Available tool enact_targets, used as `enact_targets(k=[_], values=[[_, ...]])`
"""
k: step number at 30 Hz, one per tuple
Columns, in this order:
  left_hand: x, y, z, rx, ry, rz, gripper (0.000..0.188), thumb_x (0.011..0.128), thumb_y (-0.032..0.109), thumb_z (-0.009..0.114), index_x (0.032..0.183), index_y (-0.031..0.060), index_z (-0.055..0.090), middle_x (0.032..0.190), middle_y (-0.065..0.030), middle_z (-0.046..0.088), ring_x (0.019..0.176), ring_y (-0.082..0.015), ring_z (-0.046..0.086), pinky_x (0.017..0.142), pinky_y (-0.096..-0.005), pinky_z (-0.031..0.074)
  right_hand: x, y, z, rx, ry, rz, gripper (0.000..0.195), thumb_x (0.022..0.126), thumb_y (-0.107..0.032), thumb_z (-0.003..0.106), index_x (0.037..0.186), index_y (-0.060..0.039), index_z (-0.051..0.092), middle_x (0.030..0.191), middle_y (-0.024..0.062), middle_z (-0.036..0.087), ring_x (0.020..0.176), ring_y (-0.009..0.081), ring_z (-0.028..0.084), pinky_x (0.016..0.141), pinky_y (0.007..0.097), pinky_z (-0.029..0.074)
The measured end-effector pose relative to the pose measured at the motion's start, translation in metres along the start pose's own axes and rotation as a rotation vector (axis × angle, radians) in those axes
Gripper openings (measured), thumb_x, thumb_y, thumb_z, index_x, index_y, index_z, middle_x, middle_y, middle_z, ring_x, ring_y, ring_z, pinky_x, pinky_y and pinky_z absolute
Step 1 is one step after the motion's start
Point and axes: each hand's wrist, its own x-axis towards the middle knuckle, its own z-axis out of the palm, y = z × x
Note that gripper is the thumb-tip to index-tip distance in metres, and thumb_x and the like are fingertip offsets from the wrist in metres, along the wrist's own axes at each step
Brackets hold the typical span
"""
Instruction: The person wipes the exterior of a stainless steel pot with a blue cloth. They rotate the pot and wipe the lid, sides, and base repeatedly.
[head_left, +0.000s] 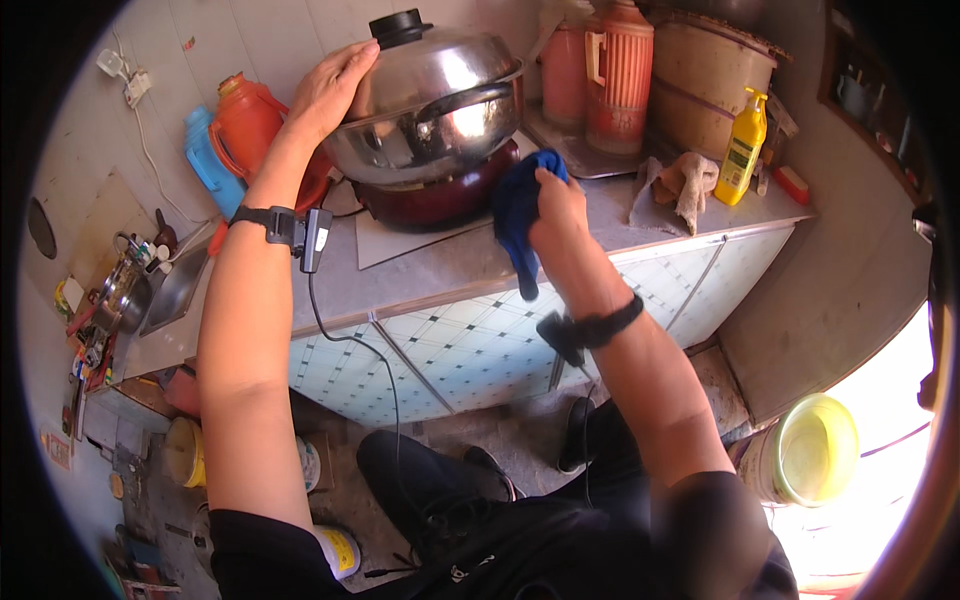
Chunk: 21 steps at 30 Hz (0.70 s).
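Note:
A stainless steel pot with a domed metal lid and black knob sits on a dark red electric cooker base. My left hand rests against the left side of the lid, its fingertips near the knob. Whether its fingers grip the rim cannot be made out. Bunched in my right hand is a dark blue cloth, close to the right side of the cooker base. One end of the cloth hangs over the counter's front edge.
Red thermos flasks stand behind on a metal tray. To the right are a rag and a yellow pump bottle. Orange and blue jugs stand left, beyond a sink. A bucket sits lower right. Cables hang from both wrist straps.

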Motion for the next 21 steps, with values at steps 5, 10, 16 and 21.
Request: enact_targets(k=[5,10,16,21], values=[[-0.003,0.024,0.013,0.115,0.109,-0.008,0.066,0.108,0.069,0.046,0.136,0.0172,0.077,0.134,-0.0158,0.077,0.129,-0.037,0.069,0.11,-0.0415,0.051,0.03,-0.004,0.031,-0.212,0.144,-0.233,0.054,0.101,-0.016,0.072,0.152,-0.0042,0.059,0.138,0.0152,0.071,0.123,0.0286,0.068,0.108,0.0393,0.053],[-0.001,0.037,0.015,0.136,0.03,-0.163,0.069,0.107,0.07,0.048,0.137,0.0139,0.076,0.131,-0.0199,0.077,0.127,-0.0403,0.069,0.108,-0.0437,0.051,0.014,0.017,0.037,-0.361,0.092,-0.338,0.066,0.103,-0.023,0.072,0.162,-0.0027,0.048,0.149,0.0214,0.066,0.134,0.0358,0.065,0.112,0.0423,0.051],[0.001,0.033,0.019,0.15,0.084,-0.116,0.065,0.106,0.069,0.05,0.132,0.0177,0.079,0.123,-0.0169,0.08,0.123,-0.0387,0.073,0.106,-0.0437,0.052,-0.073,0.087,0.029,-0.736,0.071,-0.724,0.078,0.108,-0.02,0.064,0.168,0.01,0.024,0.139,0.0426,0.064,0.129,0.0584,0.063,0.112,0.051,0.05],[0.0,0.03,0.016,0.13,0.106,-0.12,0.06,0.105,0.066,0.054,0.137,0.0205,0.078,0.128,-0.0126,0.08,0.125,-0.0352,0.072,0.107,-0.0417,0.052,-0.034,0.053,0.029,-0.484,0.057,-0.428,0.055,0.107,-0.019,0.06,0.153,0.0096,0.051,0.13,0.0371,0.071,0.125,0.0514,0.068,0.107,0.05,0.053]])
